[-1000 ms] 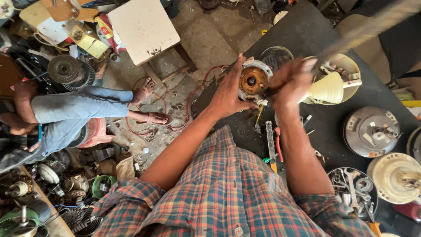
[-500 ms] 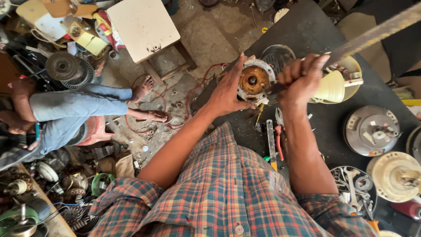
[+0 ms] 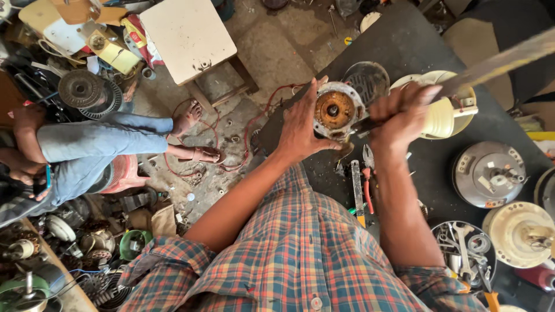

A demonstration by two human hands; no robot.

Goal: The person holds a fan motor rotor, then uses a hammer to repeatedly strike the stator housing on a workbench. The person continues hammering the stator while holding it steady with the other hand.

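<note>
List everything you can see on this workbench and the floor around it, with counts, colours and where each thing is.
Motor core: one, rusty orange with a pale rim, held up over the bench edge.
Long bar: one, grey, blurred, slanting to the upper right.
Cream housing: one, behind the right hand.
Round grey cover: one, on the bench at right.
Cream disc: one, lower right.
Dish of wrenches: one, by the right forearm.
Pliers: one, red handles, on the bench.
Black bench: one.
White stool: one, on the floor.
Seated person: one, blue jeans, at left.
Left hand: grips the core.
Right hand: grips the bar.
</note>
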